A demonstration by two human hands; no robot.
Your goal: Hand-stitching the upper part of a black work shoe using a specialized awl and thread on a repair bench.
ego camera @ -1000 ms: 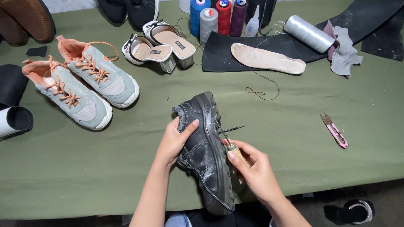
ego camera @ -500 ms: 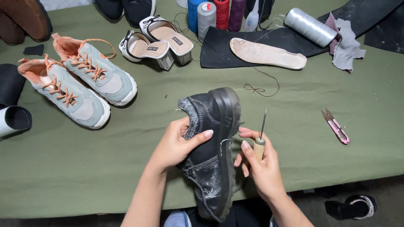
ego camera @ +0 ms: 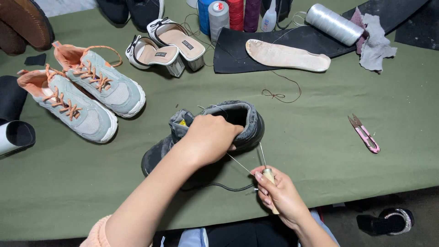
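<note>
Now black shoe [ego camera: 238,120] laid sideways, left hand [ego camera: 208,139] gripping it; right hand [ego camera: 280,194] clasps awl [ego camera: 266,170].

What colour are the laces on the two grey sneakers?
Orange laces on the grey sneakers, seen in the head view.

Left hand [ego camera: 211,139]: bare, no glove, no ring seen; back of hand shown to camera. Left forearm bare along whole length. Pink sleeve [ego camera: 97,234] seen at bottom edge, soft knitted-looking fabric, pushed up near elbow. Right hand [ego camera: 283,196]: bare, no glove, no ring or watch seen; nails short, pale, unpainted as far as can be told. Right wrist bare, no sleeve in view. Below, light blue trousers [ego camera: 194,238] seen at lap, dark part between.
</note>
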